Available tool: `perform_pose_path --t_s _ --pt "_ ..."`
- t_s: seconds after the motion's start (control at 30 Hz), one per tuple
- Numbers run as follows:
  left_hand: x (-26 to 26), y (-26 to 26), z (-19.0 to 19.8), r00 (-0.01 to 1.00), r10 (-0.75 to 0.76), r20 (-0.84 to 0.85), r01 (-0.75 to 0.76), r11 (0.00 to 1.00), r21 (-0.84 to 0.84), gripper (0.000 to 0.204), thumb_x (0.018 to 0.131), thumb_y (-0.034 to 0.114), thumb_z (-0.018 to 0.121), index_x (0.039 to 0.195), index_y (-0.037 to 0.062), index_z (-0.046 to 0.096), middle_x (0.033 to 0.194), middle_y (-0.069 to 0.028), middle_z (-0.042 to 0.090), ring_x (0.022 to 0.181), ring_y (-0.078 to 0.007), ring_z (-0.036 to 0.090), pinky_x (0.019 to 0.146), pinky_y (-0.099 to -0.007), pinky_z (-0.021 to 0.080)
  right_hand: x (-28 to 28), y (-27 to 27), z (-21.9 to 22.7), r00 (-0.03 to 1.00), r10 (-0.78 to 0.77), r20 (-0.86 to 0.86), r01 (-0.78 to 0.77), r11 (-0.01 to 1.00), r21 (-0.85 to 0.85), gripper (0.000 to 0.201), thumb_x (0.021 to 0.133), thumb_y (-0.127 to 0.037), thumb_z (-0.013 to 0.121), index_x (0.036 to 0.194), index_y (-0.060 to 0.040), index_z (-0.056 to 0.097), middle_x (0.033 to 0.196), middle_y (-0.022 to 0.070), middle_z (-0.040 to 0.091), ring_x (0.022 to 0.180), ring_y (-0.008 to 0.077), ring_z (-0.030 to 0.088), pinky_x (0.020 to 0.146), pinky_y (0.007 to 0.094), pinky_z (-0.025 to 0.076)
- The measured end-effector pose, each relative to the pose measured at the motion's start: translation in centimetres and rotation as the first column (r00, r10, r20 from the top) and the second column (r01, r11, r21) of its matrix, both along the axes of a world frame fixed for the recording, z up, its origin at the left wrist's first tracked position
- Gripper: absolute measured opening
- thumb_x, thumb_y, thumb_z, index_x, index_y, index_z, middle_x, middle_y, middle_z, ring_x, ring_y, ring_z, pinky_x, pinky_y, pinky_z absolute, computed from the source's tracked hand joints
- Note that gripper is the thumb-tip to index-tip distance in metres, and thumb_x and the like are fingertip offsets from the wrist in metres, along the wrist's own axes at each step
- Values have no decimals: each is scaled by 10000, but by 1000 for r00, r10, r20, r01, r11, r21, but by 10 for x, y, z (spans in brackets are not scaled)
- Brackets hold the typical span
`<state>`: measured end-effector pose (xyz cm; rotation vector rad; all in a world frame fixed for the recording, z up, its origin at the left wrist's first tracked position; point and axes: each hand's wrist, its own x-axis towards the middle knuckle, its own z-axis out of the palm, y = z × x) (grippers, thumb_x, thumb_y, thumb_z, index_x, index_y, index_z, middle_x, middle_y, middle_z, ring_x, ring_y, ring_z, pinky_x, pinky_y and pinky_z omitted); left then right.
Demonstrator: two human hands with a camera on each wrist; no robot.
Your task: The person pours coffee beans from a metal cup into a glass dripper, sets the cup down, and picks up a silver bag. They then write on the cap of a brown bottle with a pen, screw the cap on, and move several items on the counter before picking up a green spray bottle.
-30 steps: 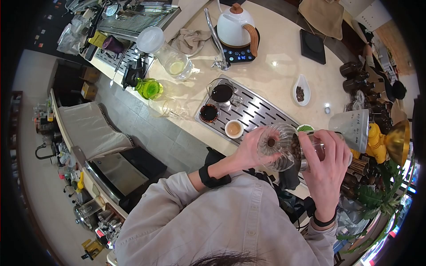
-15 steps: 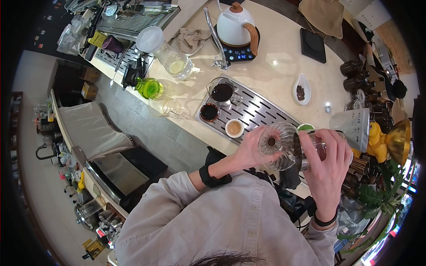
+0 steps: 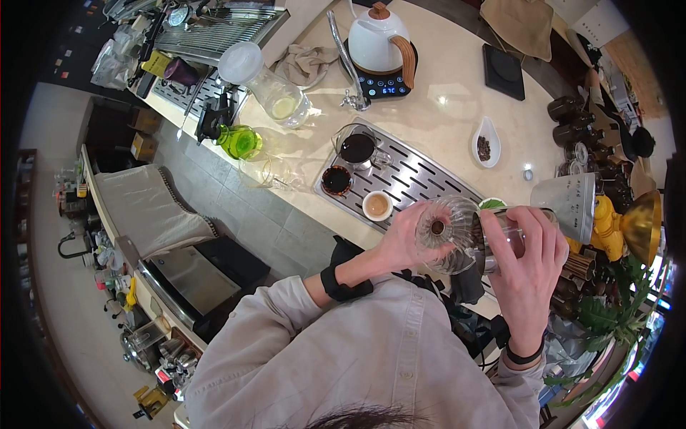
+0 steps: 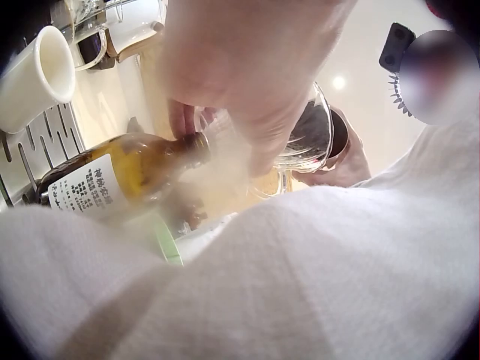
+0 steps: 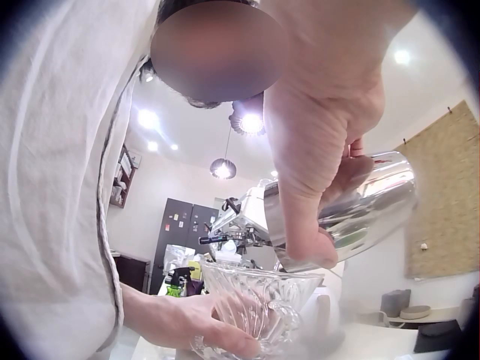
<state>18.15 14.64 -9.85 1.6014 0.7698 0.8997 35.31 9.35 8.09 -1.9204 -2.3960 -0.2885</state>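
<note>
My left hand (image 3: 406,230) holds a clear, ribbed glass coffee dripper (image 5: 259,296) by its lower part, its wide mouth turned toward the cup. With my right hand (image 3: 530,261) I grip a shiny metal cup (image 5: 371,206), tilted so its mouth meets the dripper's rim. A brown round spot shows at the dripper's narrow end in the head view. What passes between cup and dripper is mostly hidden. Both hands are above the near right end of a slotted steel drip tray (image 3: 418,187).
On the tray stand a glass server (image 3: 357,149) and a glass (image 3: 336,181) of dark liquid, and a white cup (image 3: 376,206). Behind are a white kettle (image 3: 379,43) and a dish of beans (image 3: 486,146). A labelled brown bottle (image 4: 124,176) is near my left hand.
Both hands, the dripper and the cup stay almost in place. The brown bits seen near the cup's mouth a second ago show less now.
</note>
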Motion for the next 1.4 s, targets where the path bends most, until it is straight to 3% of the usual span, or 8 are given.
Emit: perform_pose_path --t_s 0.1,1.4 --pt "0 1 5 1000 7 8 -7 999 34 527 700 194 867 1131 11 627 998 -132 685 917 -286 688 830 -378 550 0 0 -1 1000 0 0 0 1000 -3 498 776 -117 640 1258 -241 648 1212 33 542 1190 237 542 964 417 406" --pt "0 0 3 1000 11 -4 -11 1000 29 529 698 193 862 1134 6 627 1003 -138 682 926 -288 687 837 -386 553 -4 -1 0 1000 -1 27 0 1000 22 539 752 -88 642 1262 -264 648 1231 19 535 1203 218 540 980 406 392"
